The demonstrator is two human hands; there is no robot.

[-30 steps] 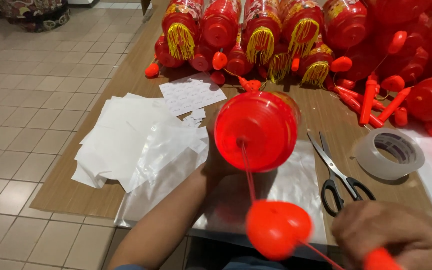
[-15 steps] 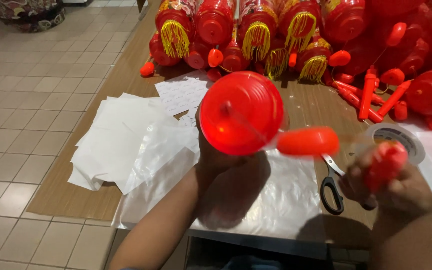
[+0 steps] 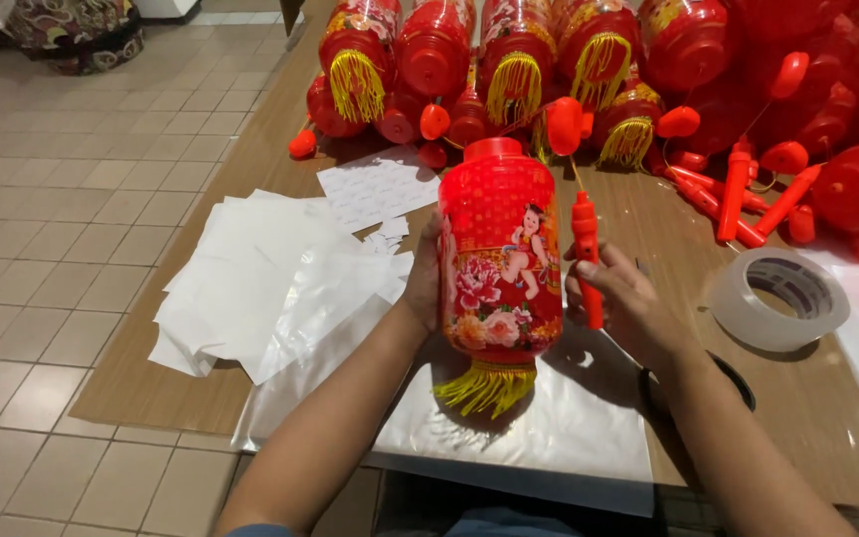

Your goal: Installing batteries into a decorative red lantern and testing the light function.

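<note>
Surface (image 3: 251, 179) carries a lantern pile (image 3: 589, 60) at 12 o'clock, bags (image 3: 270, 288) at 9; lantern (image 3: 499, 259) upright at centre, left hand (image 3: 425, 283) fingers gripping its side to steady it, right hand (image 3: 623, 303) fingers clenched on stick (image 3: 587, 254).

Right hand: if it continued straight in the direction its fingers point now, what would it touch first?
The right hand holds the red stick handle, and its fingers point left toward the upright red lantern in the left hand. It would probably meet the lantern's side first, though depth is hard to judge.
</note>
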